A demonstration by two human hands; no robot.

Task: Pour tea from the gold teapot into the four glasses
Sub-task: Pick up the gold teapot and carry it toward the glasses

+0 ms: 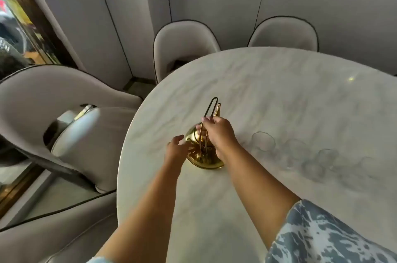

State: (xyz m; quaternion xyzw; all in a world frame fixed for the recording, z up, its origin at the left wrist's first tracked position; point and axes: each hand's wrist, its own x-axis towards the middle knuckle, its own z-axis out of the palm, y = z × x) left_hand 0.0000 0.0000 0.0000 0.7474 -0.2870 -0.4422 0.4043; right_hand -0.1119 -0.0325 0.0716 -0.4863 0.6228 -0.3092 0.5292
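Observation:
The gold teapot (204, 160) stands on the white marble table (279, 95), near its left edge. Its tall dark loop handle (211, 106) and thin gold spout rise behind my right hand (218, 133), which is closed around the handle's lower part. My left hand (177, 149) rests with fingers apart against the pot's left side. To the right of the pot stand several clear glasses in a row: the nearest (263, 141), then another (297, 148), a third (327, 155), and a faint one further right (368, 165).
Grey upholstered chairs surround the table: one at the left (53, 99), two at the far side (184, 41) (283, 32), one at the bottom left (53, 230). Panelled walls stand behind. A blue-patterned sleeve (322, 234) covers my right upper arm.

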